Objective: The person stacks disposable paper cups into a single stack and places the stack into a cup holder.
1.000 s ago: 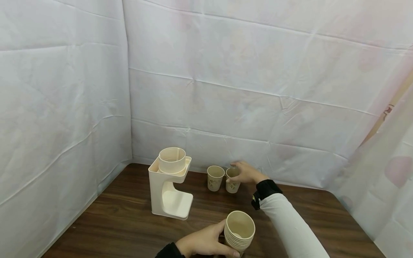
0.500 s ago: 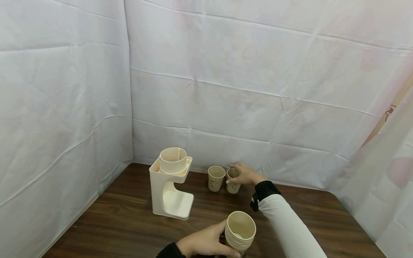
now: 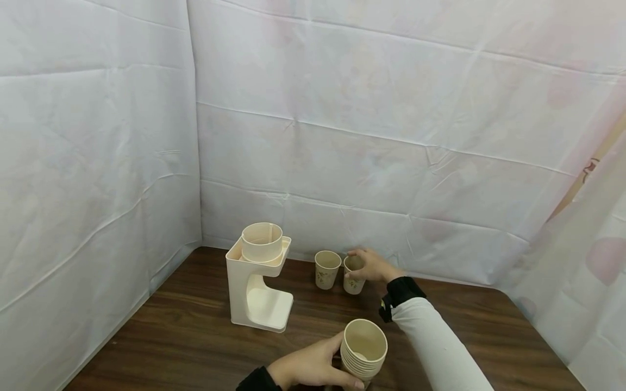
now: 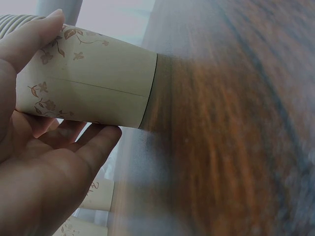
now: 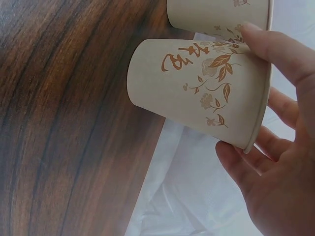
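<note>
Near the front, my left hand point(image 3: 315, 363) grips a stack of nested beige paper cups point(image 3: 363, 350), thumb on one side and fingers on the other. In the left wrist view the lowest cup point(image 4: 98, 78) shows a brown floral print, its base at the wood surface. My right hand point(image 3: 375, 265) reaches to the back and holds a single paper cup point(image 5: 197, 88) near its rim, between thumb and fingers. That cup stands upright on the table. Just left of it, another upright paper cup point(image 3: 326, 270) stands close by.
A cream C-shaped stand point(image 3: 239, 293) with a round open holder point(image 3: 261, 243) on top stands to the left. The dark wooden table point(image 3: 186, 336) ends against white cloth walls point(image 3: 303, 157) at the back and left.
The right hand has settled slightly lower, its fingers drawn closer round the single cup. The left hand and its stack have hardly moved.
</note>
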A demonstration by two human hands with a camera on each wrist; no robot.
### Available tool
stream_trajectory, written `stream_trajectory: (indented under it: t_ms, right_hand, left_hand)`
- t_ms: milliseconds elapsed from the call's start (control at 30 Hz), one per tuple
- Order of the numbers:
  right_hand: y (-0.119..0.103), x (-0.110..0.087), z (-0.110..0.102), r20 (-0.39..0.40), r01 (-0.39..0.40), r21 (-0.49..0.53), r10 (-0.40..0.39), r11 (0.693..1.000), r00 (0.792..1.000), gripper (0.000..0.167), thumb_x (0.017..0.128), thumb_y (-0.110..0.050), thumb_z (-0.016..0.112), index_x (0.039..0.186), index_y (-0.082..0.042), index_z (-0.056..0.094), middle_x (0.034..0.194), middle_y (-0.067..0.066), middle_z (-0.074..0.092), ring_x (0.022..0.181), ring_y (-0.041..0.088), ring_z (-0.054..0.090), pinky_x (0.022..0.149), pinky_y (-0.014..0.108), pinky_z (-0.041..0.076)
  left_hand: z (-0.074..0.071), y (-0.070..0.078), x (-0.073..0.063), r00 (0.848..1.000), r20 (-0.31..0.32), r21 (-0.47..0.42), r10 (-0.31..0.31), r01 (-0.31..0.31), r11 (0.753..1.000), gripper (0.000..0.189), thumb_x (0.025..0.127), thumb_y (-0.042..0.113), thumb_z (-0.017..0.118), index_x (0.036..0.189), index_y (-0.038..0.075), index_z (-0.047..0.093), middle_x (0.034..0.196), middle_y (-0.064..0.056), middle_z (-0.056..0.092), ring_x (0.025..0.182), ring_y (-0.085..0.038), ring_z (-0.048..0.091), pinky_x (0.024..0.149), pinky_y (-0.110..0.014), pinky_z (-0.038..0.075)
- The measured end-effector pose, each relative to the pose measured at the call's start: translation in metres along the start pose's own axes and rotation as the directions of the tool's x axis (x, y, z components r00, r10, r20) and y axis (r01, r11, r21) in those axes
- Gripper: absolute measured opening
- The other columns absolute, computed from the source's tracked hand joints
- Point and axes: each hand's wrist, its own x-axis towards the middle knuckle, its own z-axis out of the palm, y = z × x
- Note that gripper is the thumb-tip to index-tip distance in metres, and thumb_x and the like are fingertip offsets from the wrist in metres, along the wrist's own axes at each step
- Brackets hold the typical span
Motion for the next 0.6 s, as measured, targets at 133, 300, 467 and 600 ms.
stream_trajectory:
  t_ms: [133,300,467,600]
  right_hand:
    - [0.0,-0.004,0.0,-0.007,-0.009,0.008,0.009,1.0,1.0,0.069,0.088,-0.033,0.079,0.144,-0.004,0.05,0.147,0.027,0.041,0.135,0.046,0.039,0.104,0.061,0.037]
    - [0.002,-0.01,0.0,-0.038,0.024,0.017,-0.024,1.0,0.999,0.069,0.088,-0.033,0.078,0.143,-0.002,0.051,0.144,0.027,0.043,0.132,0.046,0.041,0.102,0.061,0.039]
    - [0.006,-0.017,-0.001,-0.085,0.08,-0.003,-0.08,0.997,0.993,0.067,0.088,-0.032,0.079,0.141,0.001,0.052,0.14,0.026,0.048,0.13,0.045,0.043,0.101,0.059,0.04]
    - [0.009,-0.023,-0.002,-0.126,0.088,0.013,-0.086,0.996,0.988,0.067,0.088,-0.031,0.079,0.14,0.001,0.053,0.135,0.025,0.05,0.125,0.044,0.046,0.098,0.06,0.042]
  left_hand:
    - [0.0,0.0,-0.001,1.0,0.0,0.002,-0.005,0.005,1.0,0.07,0.09,0.016,0.078,0.148,0.025,0.038,0.131,0.009,0.059,0.119,-0.005,0.055,0.098,-0.025,0.044]
    - [0.0,-0.001,0.0,1.0,0.003,0.004,-0.001,0.001,1.0,0.071,0.09,0.016,0.077,0.148,0.024,0.037,0.133,0.009,0.058,0.121,-0.006,0.054,0.1,-0.025,0.042]
    - [-0.001,-0.001,0.0,1.0,-0.009,0.031,-0.009,0.009,0.999,0.074,0.09,0.017,0.078,0.15,0.024,0.036,0.134,0.01,0.057,0.125,-0.006,0.051,0.102,-0.025,0.04]
    - [0.0,0.0,0.0,1.0,-0.012,0.043,-0.017,0.018,0.999,0.075,0.09,0.016,0.079,0.151,0.024,0.035,0.134,0.01,0.057,0.125,-0.006,0.05,0.102,-0.025,0.04]
